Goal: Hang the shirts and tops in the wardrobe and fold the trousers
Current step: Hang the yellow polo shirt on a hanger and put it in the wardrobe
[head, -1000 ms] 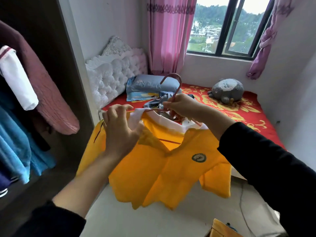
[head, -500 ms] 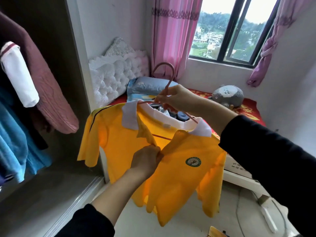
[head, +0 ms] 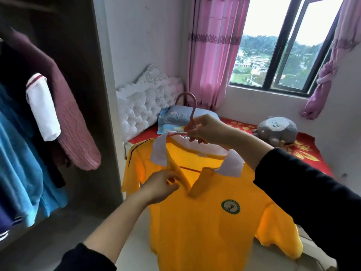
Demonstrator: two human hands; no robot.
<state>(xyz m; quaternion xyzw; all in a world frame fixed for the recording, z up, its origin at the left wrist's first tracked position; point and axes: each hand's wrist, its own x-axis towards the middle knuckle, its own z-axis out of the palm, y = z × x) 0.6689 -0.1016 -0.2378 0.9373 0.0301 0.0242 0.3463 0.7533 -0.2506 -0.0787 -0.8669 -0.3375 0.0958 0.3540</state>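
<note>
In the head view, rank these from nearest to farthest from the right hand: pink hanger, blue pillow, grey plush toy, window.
1. Pink hanger: gripped in the right hand at its neck.
2. Blue pillow: on the bed just behind the hand, to its left.
3. Grey plush toy: farther back on the bed, to the right.
4. Window: in the far wall, above the bed.
</note>
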